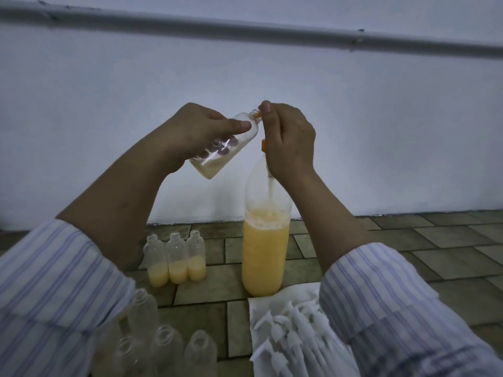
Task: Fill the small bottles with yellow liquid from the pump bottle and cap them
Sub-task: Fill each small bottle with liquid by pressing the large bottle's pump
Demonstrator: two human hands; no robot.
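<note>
Open tiled floor [435,240] lies right of the pump bottle [265,257]. Left hand [190,131] grips a tilted small bottle [223,146]; right hand [288,140] clamps the pump at its mouth.

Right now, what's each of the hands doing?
Left hand: holding a small bottle, tilted, a little yellow liquid inside.
Right hand: fingers curled around the pump atop the large bottle, at the small bottle's mouth.

Head-worn view, forward and downward
</note>
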